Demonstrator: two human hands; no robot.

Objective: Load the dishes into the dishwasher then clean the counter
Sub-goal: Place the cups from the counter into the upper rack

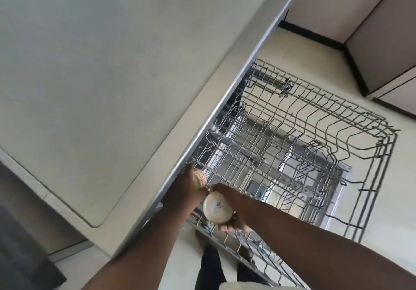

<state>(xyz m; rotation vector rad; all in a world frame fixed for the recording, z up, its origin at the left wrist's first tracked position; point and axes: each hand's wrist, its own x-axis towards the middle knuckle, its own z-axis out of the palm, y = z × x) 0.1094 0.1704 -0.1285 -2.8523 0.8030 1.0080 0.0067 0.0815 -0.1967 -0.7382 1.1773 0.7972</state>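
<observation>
Reaching in under the counter edge [225,100], both hands work at the near-left corner of the pulled-out dishwasher rack [304,159].

Right hand [234,211]: fingers curled round a cream bowl [217,208], gripped upside-down or on its side. Its base faces the camera and carries a small printed sticker. Fingertips [227,229] show below the bowl's lower rim, thumb side above it. The bowl is over the rack's near-left tines; cannot tell whether it touches the wire.

Left hand [186,188]: fingers wrapped round a small patterned dish [200,177], white with a red-orange print, held edge-on. This dish sits just beyond the fingers, against the rack's left wall and tucked below the counter lip. Whether it is a cup or a small bowl cannot be told. The two dishes are just beside each other, the patterned one up and to the left of the cream bowl; contact between them not clear.

Rack: grey wire. Beyond both sets of fingers, to the right, only rows of tines show. The dishwasher door [310,184] lies open beneath it, steel inner panel visible through the wire.

Countertop [112,64]: pale, left of the left hand. Floor [304,48] pale, dark baseboard [315,36] far beyond the rack.
</observation>
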